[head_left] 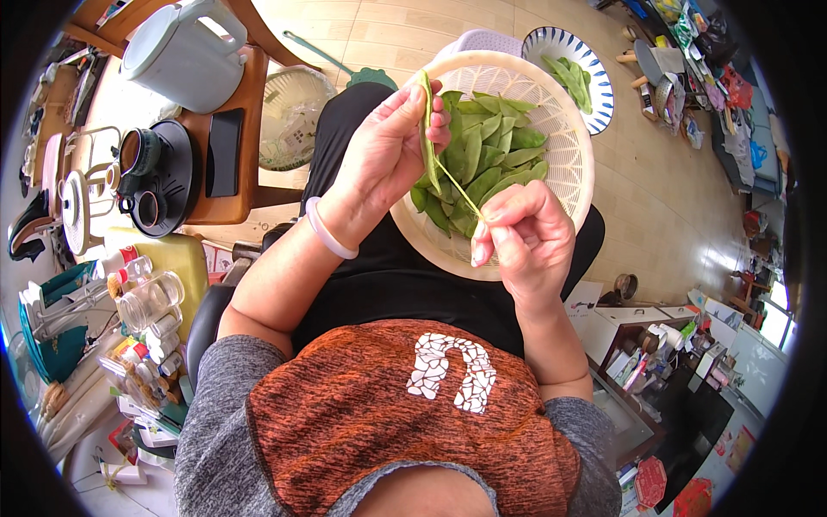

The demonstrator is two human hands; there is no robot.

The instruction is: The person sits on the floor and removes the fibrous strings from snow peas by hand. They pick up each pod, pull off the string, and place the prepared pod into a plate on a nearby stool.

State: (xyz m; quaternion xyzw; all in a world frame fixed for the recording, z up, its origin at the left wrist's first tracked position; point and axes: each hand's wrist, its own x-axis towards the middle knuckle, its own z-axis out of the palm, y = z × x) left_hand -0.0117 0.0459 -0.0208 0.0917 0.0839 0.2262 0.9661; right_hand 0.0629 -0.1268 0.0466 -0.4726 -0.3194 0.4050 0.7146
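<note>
My left hand [394, 142] holds a flat green bean pod [428, 139] upright between thumb and fingers, above the left side of a basket. From the pod's lower part a thin green string [460, 189] stretches down to my right hand [526, 236], whose thumb and fingertips pinch its end. The cream plastic basket [585, 161] rests on my lap, with many flat green pods [488, 145] heaped in it. Beyond it on the right stands a white plate [604, 97] with a blue-striped rim, bearing a few green pods [572, 81].
At the left, a wooden chair [234, 210] bears a grey lidded pitcher [187, 64], a black phone [225, 154] and a black tray [184, 207] with cups. A green fly swatter [371, 77] and a round transparent container [291, 116] lie near my knees.
</note>
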